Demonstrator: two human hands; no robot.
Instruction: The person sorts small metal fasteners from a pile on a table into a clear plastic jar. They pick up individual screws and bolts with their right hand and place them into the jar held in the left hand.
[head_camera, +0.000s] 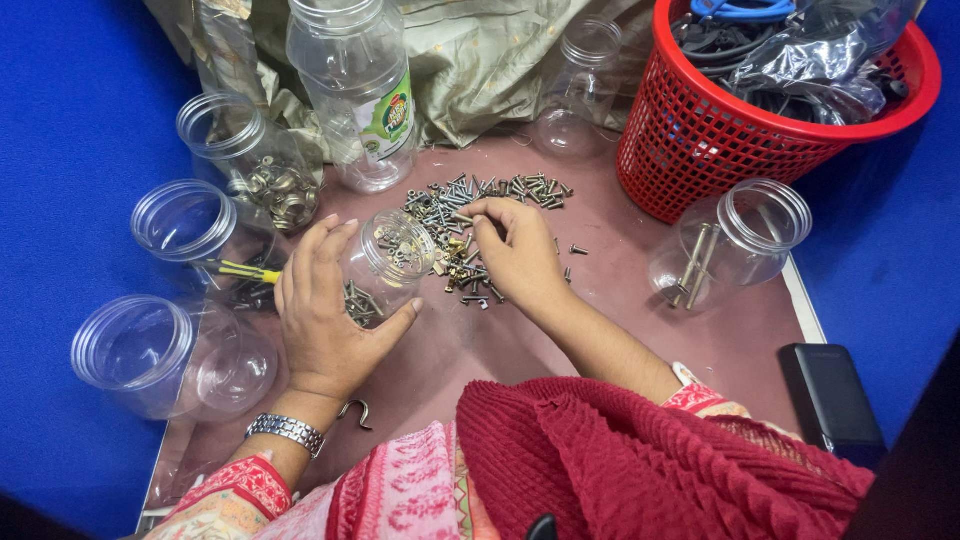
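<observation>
My left hand (325, 310) wraps around a small clear plastic jar (392, 258) tilted on its side, with several screws inside. My right hand (515, 250) rests on a pile of mixed screws and bolts (470, 225) on the maroon table (600, 330), its fingertips pinching a small screw close to the jar's mouth. A metal watch (287, 431) is on my left wrist.
Several clear jars stand around: one with brass washers (265, 170), one with a yellow-handled tool (200, 240), an empty one (160, 355), a tall one (355, 90), one with long bolts (735, 240). A red basket (770, 120) sits back right, a black device (830, 400) at the right edge, a metal hook (355, 410) near my wrist.
</observation>
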